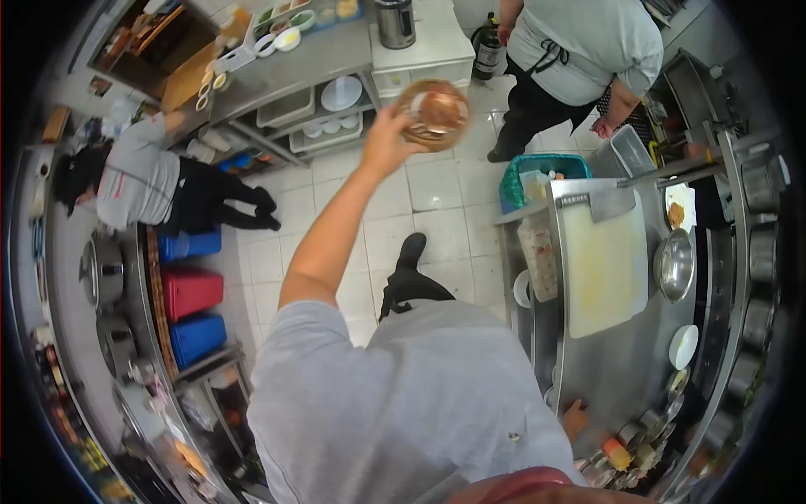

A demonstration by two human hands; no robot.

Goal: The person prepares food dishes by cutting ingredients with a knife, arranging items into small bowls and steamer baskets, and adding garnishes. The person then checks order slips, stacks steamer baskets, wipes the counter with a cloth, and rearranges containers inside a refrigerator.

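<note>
My left arm is stretched out ahead over the tiled floor. In my left hand (389, 144) is a round, brownish bowl (437, 115), gripped by its near-left rim; it is blurred, and reddish-brown contents seem to show in it. My right hand (575, 418) is low at the edge of the steel counter (604, 370), partly hidden by my body, so its fingers are hard to read. Close to it are a bottle with orange contents (616, 454) and several small containers. Farther up the counter, a cleaver (611, 204) lies across the end of a white cutting board (606, 269).
One person (143, 176) bends at the left; another (579, 50) stands at the upper right beside a green-lined bin (537, 172). Ahead are a steel prep table (327, 50) and white cabinet (437, 42). Red (193, 292) and blue bins (199, 342) line the left. A metal bowl (674, 265) sits right.
</note>
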